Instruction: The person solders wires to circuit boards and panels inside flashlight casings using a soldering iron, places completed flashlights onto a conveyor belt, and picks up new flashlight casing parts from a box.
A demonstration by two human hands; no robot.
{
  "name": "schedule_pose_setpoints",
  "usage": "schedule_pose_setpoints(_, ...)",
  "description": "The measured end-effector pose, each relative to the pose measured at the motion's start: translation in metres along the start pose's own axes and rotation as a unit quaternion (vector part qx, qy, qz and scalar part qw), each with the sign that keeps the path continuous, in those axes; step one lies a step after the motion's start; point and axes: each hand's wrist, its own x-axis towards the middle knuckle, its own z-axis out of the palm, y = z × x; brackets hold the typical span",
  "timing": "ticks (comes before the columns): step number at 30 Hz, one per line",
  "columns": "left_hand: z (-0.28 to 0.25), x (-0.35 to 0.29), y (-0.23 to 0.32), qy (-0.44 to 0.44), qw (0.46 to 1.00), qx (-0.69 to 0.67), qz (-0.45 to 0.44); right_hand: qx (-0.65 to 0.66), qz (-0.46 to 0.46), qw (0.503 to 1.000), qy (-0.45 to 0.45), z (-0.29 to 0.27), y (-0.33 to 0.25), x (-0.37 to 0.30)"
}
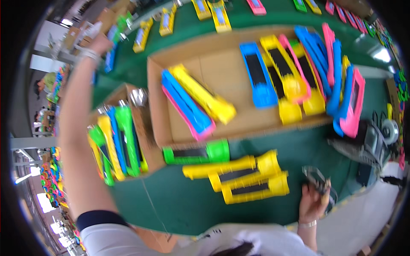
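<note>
Several plastic pieces [124, 119] stood side by side in carton [145, 133], 9 o'clock, seemingly saving room. Left hand [101, 44], 10 o'clock, reached to blue piece [110, 59]; couldn't tell grip for blur. Right hand [314, 202], 4 o'clock, gripped metal tool [319, 186] in curled fingers, likely for control.

1. Green tabletop [171, 202]: spans mid-view, glossy.
2. Dark device [361, 145]: right side of the tabletop; pale round wheel [389, 131] just beside it.
3. Brown cartons [73, 37]: upper left, beyond the tabletop, blurred.
4. Multicoloured heap [49, 185]: far left; individual pieces too small to tell.
5. Pale floor [356, 222]: lower right, past the tabletop edge.
</note>
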Motion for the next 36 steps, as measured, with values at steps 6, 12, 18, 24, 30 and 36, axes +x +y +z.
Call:
schedule_pose_setpoints(6, -0.055, -0.228, 0.036, 0.087, 0.929, -0.173, 0.316, -0.026, -0.021, 0.999, -0.011, 0.018, 0.003, 0.011)
schedule_pose_setpoints(12, 0.066, -0.514, 0.122, 0.016, 0.889, -0.136, 0.438, -0.018, -0.007, 0.997, -0.069, 0.020, 0.002, 0.017)
schedule_pose_setpoints(18, 0.107, -0.538, 0.144, -0.033, 0.886, -0.175, 0.428, -0.013, 0.003, 0.995, -0.099, 0.014, -0.002, 0.016)
schedule_pose_setpoints(24, 0.114, -0.534, 0.185, -0.032, 0.847, -0.334, 0.412, 0.005, 0.009, 0.994, -0.112, 0.026, 0.002, 0.008)
schedule_pose_setpoints(30, 0.155, -0.548, 0.227, 0.100, 0.843, -0.365, 0.382, -0.006, 0.009, 0.994, -0.111, 0.041, 0.007, -0.003)
schedule_pose_setpoints(36, 0.147, -0.543, 0.189, 0.014, 0.843, -0.347, 0.411, -0.027, -0.012, 0.992, -0.121, 0.064, 0.040, -0.006)
